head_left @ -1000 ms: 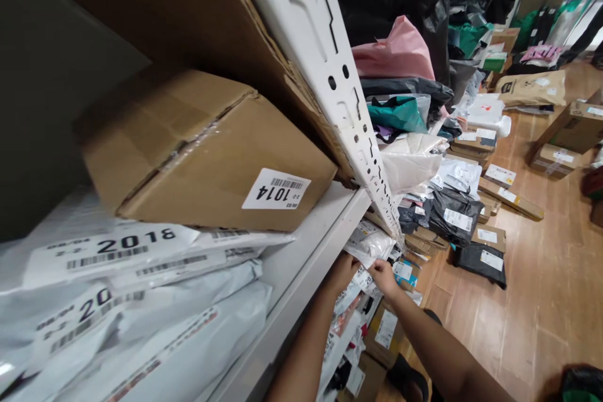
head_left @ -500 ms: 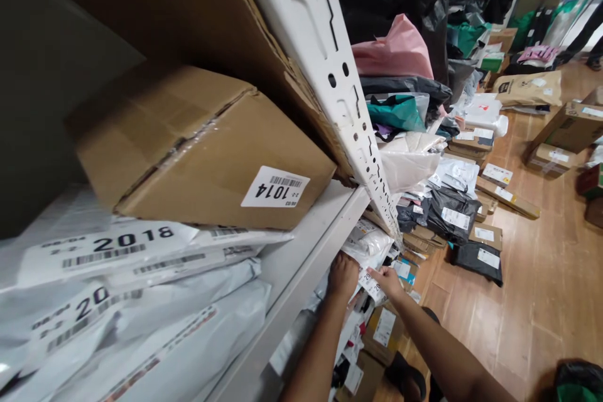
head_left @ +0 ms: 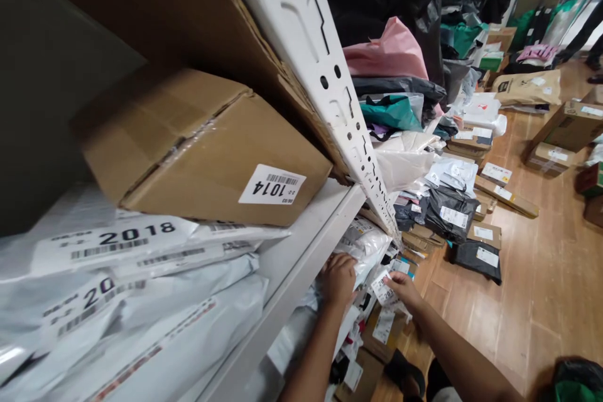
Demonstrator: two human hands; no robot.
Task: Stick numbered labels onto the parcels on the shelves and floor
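My left hand (head_left: 338,277) reaches under the white shelf edge (head_left: 301,264) and presses on a white plastic mailer bag (head_left: 365,244) on the lower shelf, fingers curled over it. My right hand (head_left: 404,289) is beside it, pinching the corner of a small white labelled parcel (head_left: 382,287) among a heap of packets. Under both hands lie more labelled packets and a brown box (head_left: 384,326). Whether the left hand grips the bag or only rests on it is unclear.
A brown box labelled 1014 (head_left: 207,151) sits on white mailers labelled 2018 (head_left: 117,242) on the upper shelf. A slotted white upright (head_left: 330,88) crosses the view. Parcels, bags and boxes (head_left: 452,201) cover the wooden floor (head_left: 541,276) at the right.
Both hands have shifted slightly down and toward me. The right hand has drawn the small labelled parcel out a little; the left has settled on the white mailer bag.
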